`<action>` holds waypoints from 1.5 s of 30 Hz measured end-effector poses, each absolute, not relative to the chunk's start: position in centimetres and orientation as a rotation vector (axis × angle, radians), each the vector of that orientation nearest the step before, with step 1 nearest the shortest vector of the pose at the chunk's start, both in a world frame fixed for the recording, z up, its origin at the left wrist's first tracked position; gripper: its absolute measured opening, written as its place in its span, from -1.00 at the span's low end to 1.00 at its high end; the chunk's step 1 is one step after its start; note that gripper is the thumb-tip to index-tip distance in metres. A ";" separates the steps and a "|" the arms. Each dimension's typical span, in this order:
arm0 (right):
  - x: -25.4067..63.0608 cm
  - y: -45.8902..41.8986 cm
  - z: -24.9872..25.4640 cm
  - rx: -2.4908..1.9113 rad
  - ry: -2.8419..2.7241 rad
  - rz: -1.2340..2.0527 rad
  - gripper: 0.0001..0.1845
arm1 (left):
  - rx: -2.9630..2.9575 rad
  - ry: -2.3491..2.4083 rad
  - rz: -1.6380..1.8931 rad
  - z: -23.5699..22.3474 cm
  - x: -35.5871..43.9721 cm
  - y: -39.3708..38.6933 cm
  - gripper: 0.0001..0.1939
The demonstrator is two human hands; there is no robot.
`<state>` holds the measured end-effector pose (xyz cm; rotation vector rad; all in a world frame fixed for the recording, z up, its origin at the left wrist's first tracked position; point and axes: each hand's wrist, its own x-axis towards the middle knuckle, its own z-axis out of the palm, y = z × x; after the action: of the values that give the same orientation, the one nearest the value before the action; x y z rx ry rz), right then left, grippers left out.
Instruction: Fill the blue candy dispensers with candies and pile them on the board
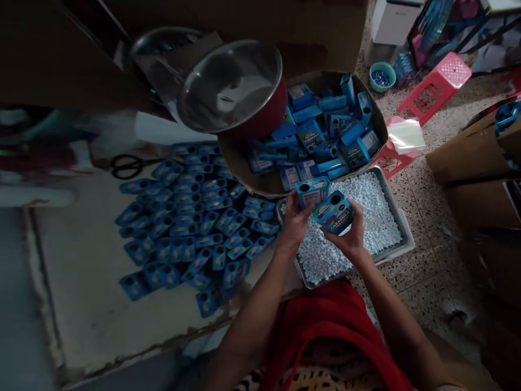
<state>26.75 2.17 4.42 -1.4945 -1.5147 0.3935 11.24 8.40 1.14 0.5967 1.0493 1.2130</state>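
Note:
My left hand (pixel 293 224) grips a small blue box (pixel 311 192) held upright over a metal tray (pixel 401 217) filled with small white pellets (pixel 366 212). My right hand (pixel 349 234) holds a second blue box (pixel 334 212), tilted, with a round hole showing on its top face. Both hands are closed around their boxes, close together above the tray's near-left part.
A cardboard carton (pixel 260 182) full of loose blue boxes sits behind the tray. Rows of blue boxes (pixel 191 217) lie on the pale surface at left, near black scissors (pixel 128 164). A metal bowl (pixel 232 87) stands above. Pink stools (pixel 442 79), cardboard cartons (pixel 472 157) at right.

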 end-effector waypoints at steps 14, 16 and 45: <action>30.1 -1.1 5.1 -1.474 -1.558 0.789 -0.04 | 0.465 1.062 1.167 1.9 11.9 4.5 -0.47; 30.4 -1.6 4.8 -1.448 -1.429 0.904 -0.11 | 0.377 1.033 1.174 1.1 11.3 4.5 -0.49; 23.0 -2.7 -2.2 -1.630 -1.446 0.572 -0.29 | 0.464 1.406 1.091 1.4 14.8 0.8 -0.34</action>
<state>23.02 -2.74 -2.25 -1.6305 -1.4462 0.5724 14.80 0.78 1.37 0.4640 1.4057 1.0907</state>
